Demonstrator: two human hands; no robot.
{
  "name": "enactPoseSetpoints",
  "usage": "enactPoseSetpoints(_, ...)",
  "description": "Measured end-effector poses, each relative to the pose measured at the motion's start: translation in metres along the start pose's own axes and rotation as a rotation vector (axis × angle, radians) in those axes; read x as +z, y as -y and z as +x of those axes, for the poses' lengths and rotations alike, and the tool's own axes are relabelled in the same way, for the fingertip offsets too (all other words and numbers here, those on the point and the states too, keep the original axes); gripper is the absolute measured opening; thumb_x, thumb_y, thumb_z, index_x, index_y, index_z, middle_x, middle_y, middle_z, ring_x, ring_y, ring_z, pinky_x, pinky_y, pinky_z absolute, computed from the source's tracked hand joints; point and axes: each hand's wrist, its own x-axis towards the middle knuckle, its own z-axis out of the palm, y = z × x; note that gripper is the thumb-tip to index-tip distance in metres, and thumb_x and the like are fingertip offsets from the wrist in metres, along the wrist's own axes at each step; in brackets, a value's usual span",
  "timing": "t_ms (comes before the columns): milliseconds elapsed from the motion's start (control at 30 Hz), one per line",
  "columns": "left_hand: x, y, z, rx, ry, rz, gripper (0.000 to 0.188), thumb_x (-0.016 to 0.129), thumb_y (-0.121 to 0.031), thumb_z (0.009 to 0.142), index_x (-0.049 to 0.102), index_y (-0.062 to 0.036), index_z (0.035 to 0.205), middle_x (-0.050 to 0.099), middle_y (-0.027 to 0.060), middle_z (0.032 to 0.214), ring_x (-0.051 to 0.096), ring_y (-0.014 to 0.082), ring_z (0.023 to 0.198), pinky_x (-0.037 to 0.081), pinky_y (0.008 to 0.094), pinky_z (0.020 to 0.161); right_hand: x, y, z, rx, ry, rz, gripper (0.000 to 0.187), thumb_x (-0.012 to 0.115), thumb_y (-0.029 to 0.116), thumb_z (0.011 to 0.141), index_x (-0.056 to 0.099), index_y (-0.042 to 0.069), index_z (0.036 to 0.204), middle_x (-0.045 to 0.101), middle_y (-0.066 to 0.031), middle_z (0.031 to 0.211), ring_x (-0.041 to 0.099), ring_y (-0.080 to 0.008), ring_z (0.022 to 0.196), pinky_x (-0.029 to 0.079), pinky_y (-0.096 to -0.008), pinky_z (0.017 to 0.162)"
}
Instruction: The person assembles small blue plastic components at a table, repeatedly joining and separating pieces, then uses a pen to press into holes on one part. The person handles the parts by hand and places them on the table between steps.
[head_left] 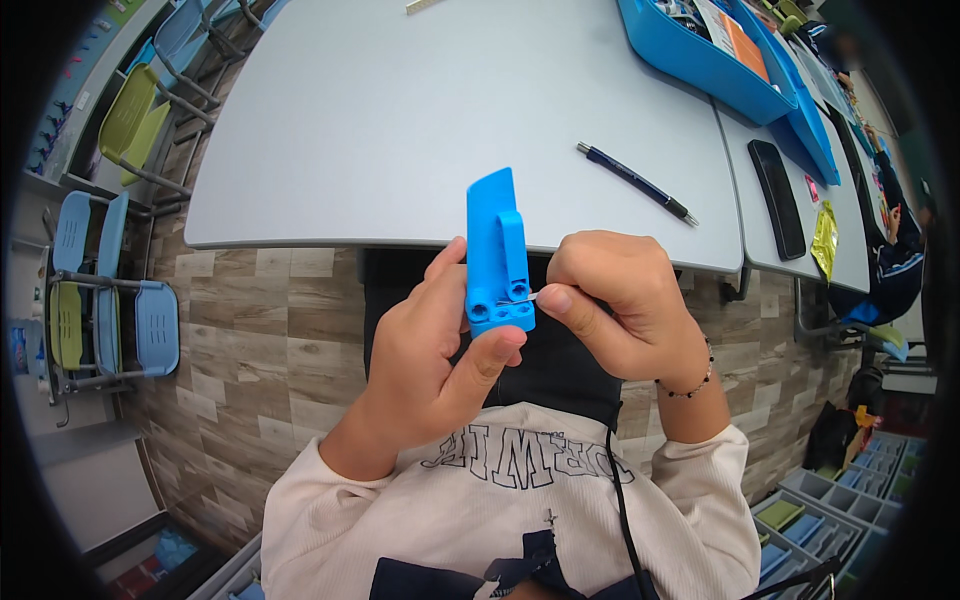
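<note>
My left hand (430,350) grips a blue plastic building-set panel (490,235) upright, its thumb at the lower end. The panel has a tall curved face, a raised bar on its right side and several round holes along the bottom. My right hand (625,300) is closed in a pinch between thumb and bent forefinger. From that pinch a small, thin silvery piece (531,297) sticks out toward the holes; its tip lies at or beside them, and its kind is too small to make out. Both hands are in front of the table's near edge.
On the light grey table (400,130) lies a dark pen (637,183). A blue storage bin (700,60) with parts stands at the far right, near a black case (776,199) and a yellow wrapper (825,240). Chairs (155,325) stand at left; a person (895,265) is at right.
</note>
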Motion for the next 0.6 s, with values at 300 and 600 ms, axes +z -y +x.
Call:
enactPoseSetpoints(300,0.003,0.006,-0.006,0.094,-0.013,0.095,0.035,0.051,-0.039,0.093,0.058,-0.0046,0.091,0.064,0.0023,0.067,0.062,0.0211,0.064,0.028,0.0509,0.106,-0.009,0.010,0.003,-0.080,0.110,-0.064,0.023,0.065,0.012,0.077,0.049,0.006,0.062,0.041,-0.0060,0.052,0.044,-0.0229,0.047,0.041,-0.0335,0.051)
enactPoseSetpoints(600,0.009,-0.001,-0.004,0.221,-0.062,0.247,0.031,0.047,-0.028,0.096,0.056,0.0018,0.093,0.067,0.0085,0.076,0.065,0.0273,0.068,0.029,0.0487,0.105,-0.009,0.014,-0.007,-0.299,-0.046,-0.349,0.019,0.067,0.020,0.077,0.053,0.011,0.069,0.048,-0.0017,0.061,0.054,-0.0203,0.059,0.053,-0.0394,0.077)
